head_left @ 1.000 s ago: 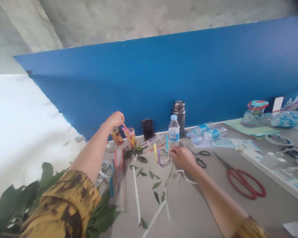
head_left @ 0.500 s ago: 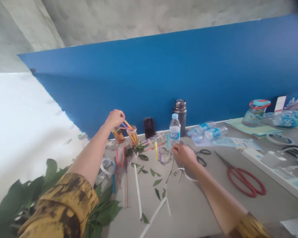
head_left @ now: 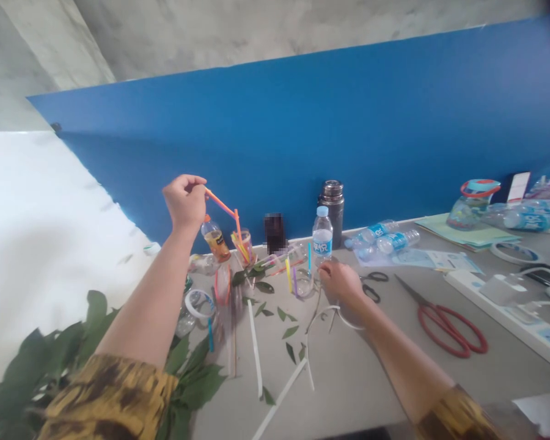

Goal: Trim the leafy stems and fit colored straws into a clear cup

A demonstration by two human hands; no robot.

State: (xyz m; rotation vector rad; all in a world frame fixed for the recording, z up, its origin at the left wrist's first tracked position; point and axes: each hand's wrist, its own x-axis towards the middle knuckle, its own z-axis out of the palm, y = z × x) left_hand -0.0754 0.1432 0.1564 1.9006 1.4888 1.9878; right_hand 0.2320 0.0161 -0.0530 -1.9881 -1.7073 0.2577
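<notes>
My left hand (head_left: 186,200) is raised at the left, its fingers pinched on the end of an orange straw (head_left: 220,203). The straw slants down to the right and meets another orange piece above a clear cup (head_left: 248,255) of coloured straws; I cannot tell whether they are one bent straw. Low over the table, my right hand (head_left: 341,282) is closed in front of a water bottle (head_left: 322,237) with a blue label. Whatever its fingers hold is hidden. A ring of clear plastic (head_left: 304,285) with yellow, purple and blue straw pieces upright around it stands to its left.
Red-handled scissors (head_left: 449,327) and a white power strip (head_left: 508,318) lie at the right. A dark thermos (head_left: 332,211) stands behind the water bottle. Leaves (head_left: 290,332) and white strips (head_left: 255,348) are scattered in the middle. A leafy plant (head_left: 197,379) fills the lower left.
My left hand has moved up and to the left, away from the cup, drawing an orange straw out with it. My right hand has hardly moved.
</notes>
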